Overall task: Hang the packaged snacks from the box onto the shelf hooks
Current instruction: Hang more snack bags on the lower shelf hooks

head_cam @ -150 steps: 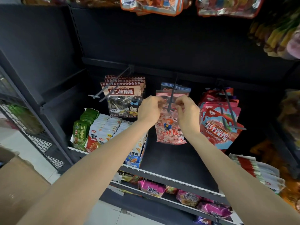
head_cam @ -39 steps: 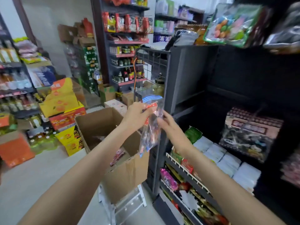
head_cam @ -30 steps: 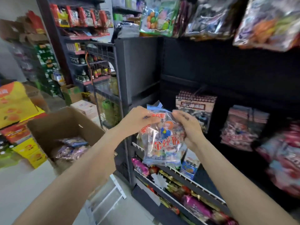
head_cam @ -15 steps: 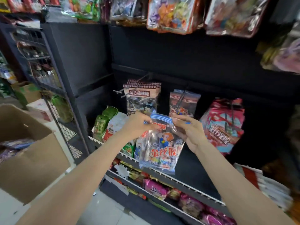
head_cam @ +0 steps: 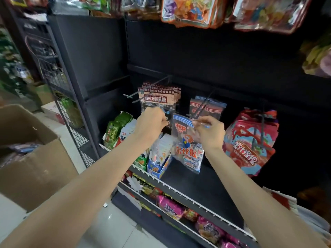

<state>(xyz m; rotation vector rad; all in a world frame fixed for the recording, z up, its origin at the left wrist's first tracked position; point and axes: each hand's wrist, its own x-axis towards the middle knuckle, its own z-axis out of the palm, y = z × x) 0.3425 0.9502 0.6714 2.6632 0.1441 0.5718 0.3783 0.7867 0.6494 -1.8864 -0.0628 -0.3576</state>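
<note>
Both hands, left (head_cam: 152, 122) and right (head_cam: 209, 130), pinch the bag (head_cam: 187, 145) top; I'd level its hole with the hook (head_cam: 202, 106) tip, then slide back.

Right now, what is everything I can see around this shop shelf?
Held snack bag: one, clear with blue-striped top, between both hands before the middle hook.
Middle hook: one, dark metal, striped bags hanging behind.
Brown candy bags: several, left hook.
Red bags: several, right hook.
Green packs: several, shelf tray, left.
Pink packets: several, lower shelf.
Cardboard box: one, brown, floor left.
Left hand: pinches bag's top corner.
Right hand: pinches bag's top.
</note>
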